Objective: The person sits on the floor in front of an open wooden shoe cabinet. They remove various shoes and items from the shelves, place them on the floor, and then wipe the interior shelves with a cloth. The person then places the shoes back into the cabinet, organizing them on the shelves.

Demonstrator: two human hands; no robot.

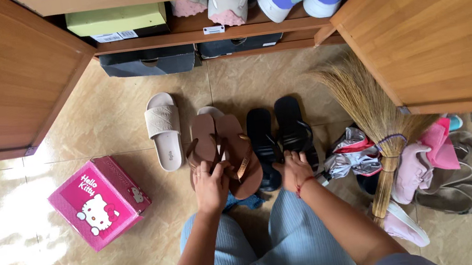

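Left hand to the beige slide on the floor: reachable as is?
Probably yes. The left hand rests on the brown sandals, and the beige slide lies right beside them on bare tile, with nothing between them.

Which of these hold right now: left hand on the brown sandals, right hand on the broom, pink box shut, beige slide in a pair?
1. The left hand grips the brown sandals. True.
2. The right hand holds the broom. False: it rests on the black sandals.
3. The pink box sits closed on the floor. True.
4. The beige slide has its partner beside it. False: it lies alone.
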